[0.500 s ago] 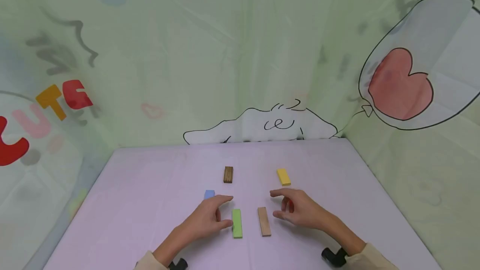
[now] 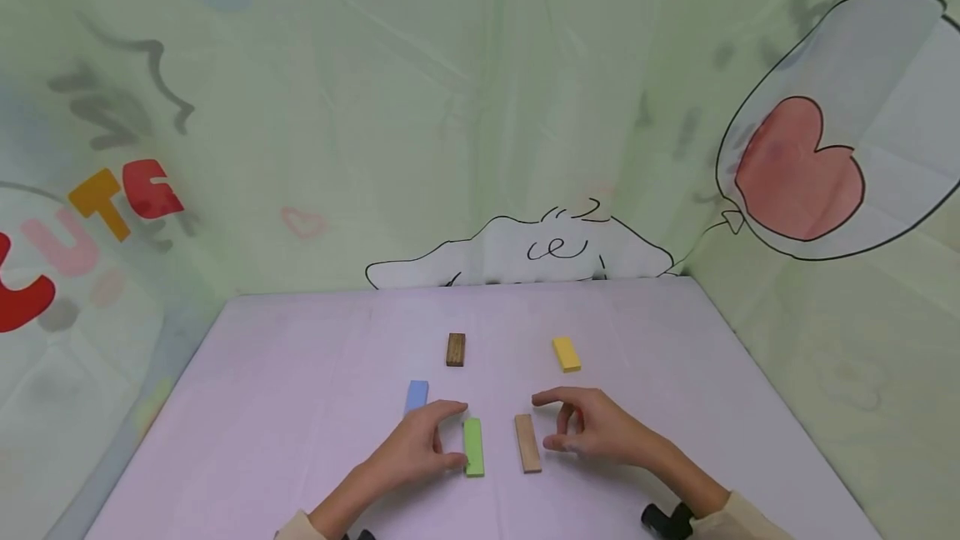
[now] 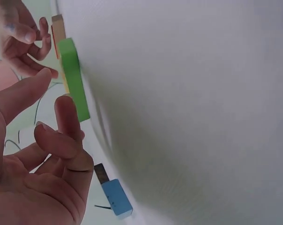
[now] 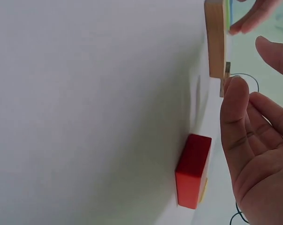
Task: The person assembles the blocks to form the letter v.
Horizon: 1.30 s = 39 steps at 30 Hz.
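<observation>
On the left, the blue block (image 2: 416, 395) lies on the table (image 2: 262, 407), partly hidden by the left hand (image 2: 414, 443). That hand holds nothing. Its thumb and pointing finger make a wide gap, and the thumb tip is right by the left side of the green block (image 2: 474, 447). I cannot tell if they touch.

Farther back, the dark brown block (image 2: 456, 349) lies on the table. The green block is nearer to the person, with its long way pointing away from them. It looks like painted wood, so I think it is light, hard and tough to break. The paint may be a bit slippery. A good hold is a pinch on its two long sides, near the middle.

Next, to the right, is the light brown block (image 2: 528, 443). It looks like bare wood, so it should be light and stiff too, and maybe less slippery. Pinch it on its long sides as well.

Farther back and to the right lies the yellow block (image 2: 567, 354). The red block (image 4: 193, 171) shows close to the right hand (image 2: 603, 429) in the right wrist view. This hand holds nothing, and its thumb and pointing finger are apart, just beside the light brown block.
</observation>
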Available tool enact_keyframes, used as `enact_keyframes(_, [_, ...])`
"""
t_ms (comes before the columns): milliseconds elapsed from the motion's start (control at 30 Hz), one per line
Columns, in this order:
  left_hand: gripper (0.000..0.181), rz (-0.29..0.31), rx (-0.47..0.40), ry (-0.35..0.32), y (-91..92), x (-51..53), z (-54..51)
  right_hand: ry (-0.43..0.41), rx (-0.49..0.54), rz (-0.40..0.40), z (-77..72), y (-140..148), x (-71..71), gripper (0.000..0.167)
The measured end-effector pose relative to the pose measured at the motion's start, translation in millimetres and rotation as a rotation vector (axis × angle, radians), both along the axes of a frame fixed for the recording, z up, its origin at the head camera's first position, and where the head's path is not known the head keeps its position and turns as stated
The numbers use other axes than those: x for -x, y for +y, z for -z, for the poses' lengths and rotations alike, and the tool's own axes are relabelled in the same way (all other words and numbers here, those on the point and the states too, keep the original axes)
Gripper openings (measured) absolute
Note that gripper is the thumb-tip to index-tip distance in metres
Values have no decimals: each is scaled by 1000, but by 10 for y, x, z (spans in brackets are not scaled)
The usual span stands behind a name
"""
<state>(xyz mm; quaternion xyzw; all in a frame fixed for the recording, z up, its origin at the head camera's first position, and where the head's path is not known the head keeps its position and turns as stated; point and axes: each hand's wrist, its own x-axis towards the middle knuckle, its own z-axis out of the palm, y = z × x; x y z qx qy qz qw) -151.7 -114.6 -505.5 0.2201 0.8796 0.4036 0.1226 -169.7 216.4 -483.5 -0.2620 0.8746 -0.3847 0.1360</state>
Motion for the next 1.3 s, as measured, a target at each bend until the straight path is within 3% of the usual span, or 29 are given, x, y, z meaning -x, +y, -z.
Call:
enact_keyframes(233, [75, 0, 25, -35, 24, -47, 3, -42, -3, -2, 53, -24, -42, 65])
enact_keyframes(533, [76, 40, 60, 18, 37, -68, -2, -112, 4, 0, 81, -72, -96, 70])
enact_keyframes(733, [77, 49, 57, 14, 38, -89, 16, -100, -4, -17, 80, -78, -114, 73])
enact_keyframes(900, [74, 56, 121, 76, 44, -88, 8, -95, -21, -16, 90, -77, -103, 75])
enact_keyframes(1300, [78, 51, 181, 124, 65, -88, 27, -87, -43, -18, 90, -120, -106, 74])
